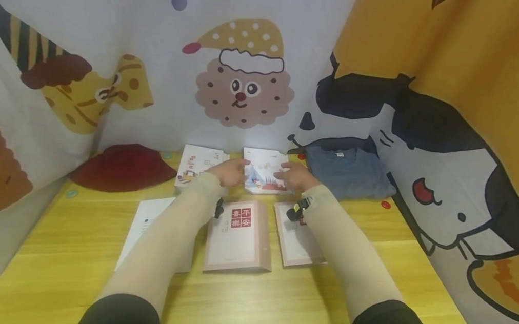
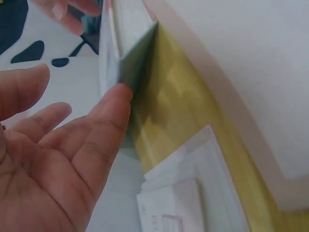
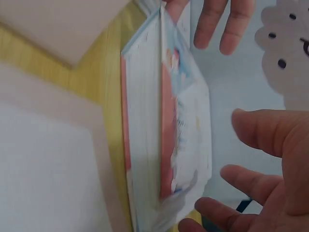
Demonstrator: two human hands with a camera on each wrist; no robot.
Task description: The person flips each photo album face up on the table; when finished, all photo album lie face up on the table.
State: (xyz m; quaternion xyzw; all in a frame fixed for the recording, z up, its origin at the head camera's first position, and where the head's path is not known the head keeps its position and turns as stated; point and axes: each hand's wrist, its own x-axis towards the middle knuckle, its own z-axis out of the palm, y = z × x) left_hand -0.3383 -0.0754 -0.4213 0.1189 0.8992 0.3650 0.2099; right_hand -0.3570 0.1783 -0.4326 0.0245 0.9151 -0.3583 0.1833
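Note:
Both hands are at the sides of a stack of illustrated booklets at the back of the table. My left hand is on its left side, fingers extended; in the left wrist view a fingertip touches the corner of the stack. My right hand is at the right side with its fingers spread. In the right wrist view the right hand has lower fingertips close to the stack; contact is hard to tell. Another booklet stack stands left of the left hand.
Nearer on the yellow table lie two pale booklets with red characters, one in the middle and another under the right forearm. A white sheet lies partly behind the left forearm. A red hat and folded blue-grey shirt flank the stacks.

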